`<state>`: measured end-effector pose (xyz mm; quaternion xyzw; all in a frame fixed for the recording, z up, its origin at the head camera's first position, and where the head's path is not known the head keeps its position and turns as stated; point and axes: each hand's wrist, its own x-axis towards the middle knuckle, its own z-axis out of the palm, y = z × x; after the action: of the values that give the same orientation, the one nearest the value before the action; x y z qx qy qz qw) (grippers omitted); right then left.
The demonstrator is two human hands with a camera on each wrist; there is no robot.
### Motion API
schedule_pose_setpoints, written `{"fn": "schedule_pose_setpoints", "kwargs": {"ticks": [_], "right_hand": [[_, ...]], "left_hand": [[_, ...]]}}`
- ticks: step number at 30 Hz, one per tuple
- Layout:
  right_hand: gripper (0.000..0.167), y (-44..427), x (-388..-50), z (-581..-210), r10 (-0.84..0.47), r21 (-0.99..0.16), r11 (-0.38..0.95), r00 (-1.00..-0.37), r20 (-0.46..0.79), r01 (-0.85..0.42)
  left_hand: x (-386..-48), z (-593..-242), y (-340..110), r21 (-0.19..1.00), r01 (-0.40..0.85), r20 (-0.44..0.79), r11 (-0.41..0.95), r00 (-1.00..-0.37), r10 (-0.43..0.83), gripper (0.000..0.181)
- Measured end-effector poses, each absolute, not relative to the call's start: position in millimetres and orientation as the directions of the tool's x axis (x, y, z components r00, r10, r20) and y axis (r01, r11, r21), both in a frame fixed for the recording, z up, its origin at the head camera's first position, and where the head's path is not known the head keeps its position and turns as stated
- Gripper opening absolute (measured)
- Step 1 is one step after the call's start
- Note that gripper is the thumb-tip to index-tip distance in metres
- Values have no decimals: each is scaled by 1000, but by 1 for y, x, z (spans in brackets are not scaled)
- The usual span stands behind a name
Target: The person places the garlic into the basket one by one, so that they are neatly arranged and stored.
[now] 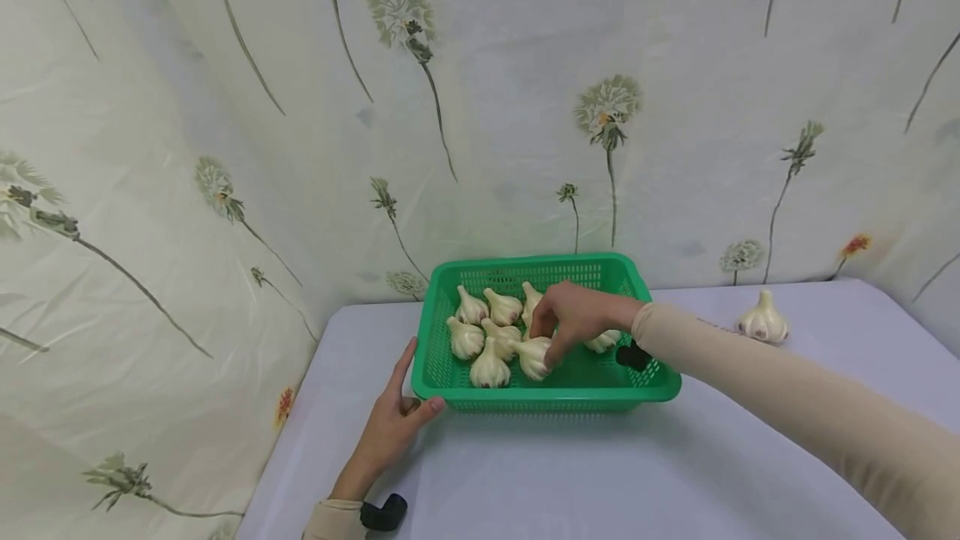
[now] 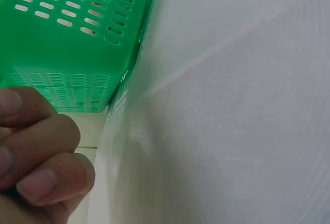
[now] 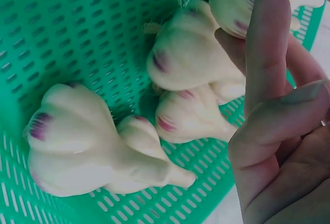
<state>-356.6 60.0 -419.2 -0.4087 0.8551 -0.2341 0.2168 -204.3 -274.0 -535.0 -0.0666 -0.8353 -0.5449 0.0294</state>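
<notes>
A green plastic basket (image 1: 540, 395) with slotted walls stands on the table and contains several whitish garlic bulbs (image 1: 466, 340), some with purple marks. My right hand (image 1: 581, 312) reaches into it and pinches a garlic bulb (image 1: 533, 358) near the front middle. In the right wrist view this garlic bulb (image 3: 233, 2) shows at the top, beside the fingertips. At the basket's front left corner, my left hand (image 1: 390, 423) holds the basket, thumb at the front rim and index finger along the left side. The left wrist view shows its other fingers (image 2: 41, 131) curled by the basket wall.
One garlic bulb (image 1: 763, 319) stands outside the basket, on the right of the white-covered table (image 1: 570, 473). Another bulb (image 1: 602, 342) lies in the basket, partly behind the right wrist. A flower-patterned curtain (image 1: 510, 165) hangs directly behind the table and along its left side.
</notes>
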Motion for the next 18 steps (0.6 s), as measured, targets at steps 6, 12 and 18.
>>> {"fn": "schedule_pose_setpoints", "kwargs": {"ticks": [6, 12, 18], "right_hand": [[30, 51, -352, -422, -803, -639, 546, -557, -213, -542], [25, 44, -350, -431, -792, -613, 567, -568, -222, -551], [19, 37, -349, -440, -802, -559, 569, -556, -218, -603]], "left_hand": [[-204, -535, -274, 911, 144, 120, 387, -989, 85, 94], [-203, -535, -275, 910, 142, 118, 389, -989, 85, 94], [-204, -535, -276, 911, 142, 118, 387, -989, 84, 94]]}}
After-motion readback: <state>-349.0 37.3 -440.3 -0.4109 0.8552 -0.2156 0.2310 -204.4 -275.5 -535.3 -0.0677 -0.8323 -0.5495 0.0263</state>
